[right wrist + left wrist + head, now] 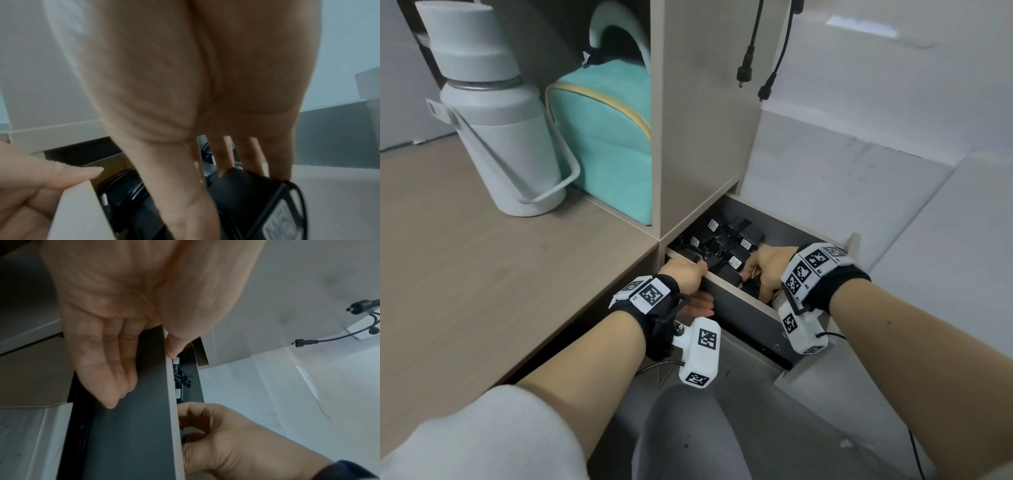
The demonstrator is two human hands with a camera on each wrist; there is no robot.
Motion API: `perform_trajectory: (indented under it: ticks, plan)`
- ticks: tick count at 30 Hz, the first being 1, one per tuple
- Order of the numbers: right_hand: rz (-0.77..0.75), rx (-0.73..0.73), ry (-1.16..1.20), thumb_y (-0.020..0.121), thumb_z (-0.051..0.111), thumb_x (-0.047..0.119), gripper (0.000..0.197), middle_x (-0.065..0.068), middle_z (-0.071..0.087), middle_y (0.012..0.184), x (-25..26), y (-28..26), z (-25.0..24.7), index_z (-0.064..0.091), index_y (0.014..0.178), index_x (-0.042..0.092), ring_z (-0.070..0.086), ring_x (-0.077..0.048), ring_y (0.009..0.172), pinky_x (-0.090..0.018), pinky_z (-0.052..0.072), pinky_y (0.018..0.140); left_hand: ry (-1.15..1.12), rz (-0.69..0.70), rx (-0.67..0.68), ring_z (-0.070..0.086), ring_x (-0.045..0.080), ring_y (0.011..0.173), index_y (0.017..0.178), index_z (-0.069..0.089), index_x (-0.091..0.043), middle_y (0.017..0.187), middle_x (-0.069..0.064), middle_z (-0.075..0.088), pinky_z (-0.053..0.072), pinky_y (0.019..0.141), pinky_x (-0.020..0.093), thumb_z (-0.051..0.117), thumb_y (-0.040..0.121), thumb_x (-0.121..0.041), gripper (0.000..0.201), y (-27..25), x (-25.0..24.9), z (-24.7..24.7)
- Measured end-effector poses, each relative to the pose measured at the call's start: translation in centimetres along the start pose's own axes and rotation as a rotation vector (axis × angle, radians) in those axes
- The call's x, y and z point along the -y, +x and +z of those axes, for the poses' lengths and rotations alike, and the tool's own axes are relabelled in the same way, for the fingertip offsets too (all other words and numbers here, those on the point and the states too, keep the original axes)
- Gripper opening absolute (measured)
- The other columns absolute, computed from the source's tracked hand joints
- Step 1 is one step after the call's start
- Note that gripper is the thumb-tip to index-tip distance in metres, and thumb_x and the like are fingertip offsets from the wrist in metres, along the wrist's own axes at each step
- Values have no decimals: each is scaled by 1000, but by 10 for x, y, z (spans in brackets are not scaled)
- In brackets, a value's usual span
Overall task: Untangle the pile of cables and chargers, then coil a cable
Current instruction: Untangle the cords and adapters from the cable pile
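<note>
An open drawer (pixel 739 303) below the desk holds a pile of black chargers and cables (pixel 726 243), also seen as chargers (pixel 180 382) in the left wrist view. My left hand (pixel 698 284) pinches the drawer's near side wall (pixel 133 434), thumb on the rim and fingers (pixel 115 378) flat on the dark outside. My right hand (pixel 756 281) reaches into the drawer's front end. Its thumb and fingers (pixel 252 155) grip a black charger (pixel 246 194) with a thin cable wrapped round it. Most of the pile is hidden behind the hand.
A white bottle (pixel 493 120) and a teal bag (pixel 606 137) stand on the wooden desk top (pixel 482 257) to the left. A cabinet column (pixel 702 120) rises above the drawer, with two black cable plugs (pixel 744 73) hanging beside it. My grey-clad leg (pixel 705 438) is below.
</note>
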State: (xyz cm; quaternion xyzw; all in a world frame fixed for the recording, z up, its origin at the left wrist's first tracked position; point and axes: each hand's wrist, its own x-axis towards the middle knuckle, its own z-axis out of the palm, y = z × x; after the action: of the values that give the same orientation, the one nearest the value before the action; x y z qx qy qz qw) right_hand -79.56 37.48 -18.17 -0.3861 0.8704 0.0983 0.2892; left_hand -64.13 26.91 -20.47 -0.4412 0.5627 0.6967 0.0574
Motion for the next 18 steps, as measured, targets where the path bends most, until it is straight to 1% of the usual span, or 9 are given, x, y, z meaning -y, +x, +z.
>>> perform_trajectory:
  ticks: [2,4,6,8,9,11,13,15,18]
  plan:
    - [38,-21,11,75,87,18,43,-5,69,110,4,-1,0,68,113,14,66,-26,103,-34,56,89,11,15,-2,66,32,62,118,49,1,78,23,65,59,47,41,50,105,-38,41,-2,1,-1]
    - [93,-55,-4,81,82,28,25,-4,65,87,3,-4,-4,64,85,11,64,-26,89,-31,53,81,25,26,-2,65,32,62,115,48,0,78,23,64,59,49,41,48,106,-39,41,-4,2,-1]
    - [162,-93,-3,83,80,36,35,-5,63,84,1,-12,-7,56,73,13,60,-26,84,-30,48,76,33,29,-3,65,33,62,113,47,2,77,23,64,59,53,42,47,106,-39,41,-5,2,-1]
    - [203,-111,12,84,79,41,37,-7,64,92,1,-17,-9,58,77,11,60,-26,84,-28,47,74,34,33,-5,64,33,62,112,47,3,77,23,63,58,53,42,46,106,-39,42,-5,2,1]
    - [207,-99,8,86,77,42,37,-6,64,95,0,-17,-9,62,85,9,59,-25,86,-27,45,74,34,36,-7,64,33,61,112,47,4,77,23,63,58,51,42,46,107,-39,43,-5,2,1]
    - [213,-76,12,91,70,45,45,-5,63,104,8,-20,-5,64,108,4,56,-22,91,-26,44,81,38,39,-11,64,33,61,112,47,4,77,23,62,58,50,41,45,107,-40,44,-5,3,2]
    - [200,-72,52,87,72,50,57,-3,67,116,15,-14,3,64,120,5,61,-20,97,-28,48,93,48,40,-10,64,33,61,113,47,5,77,23,62,58,54,43,44,107,-40,46,-4,4,1]
    - [186,-102,84,79,76,58,64,-3,69,116,19,-1,9,63,121,13,65,-22,102,-36,51,98,56,45,-10,64,33,60,118,48,6,76,23,63,59,58,44,45,107,-40,47,-3,4,0]
    - [168,-128,78,62,75,74,81,-2,70,112,13,24,14,64,119,18,66,-24,102,-41,53,97,61,53,-11,66,33,60,124,49,6,75,23,64,60,62,46,46,106,-40,49,0,4,-3]
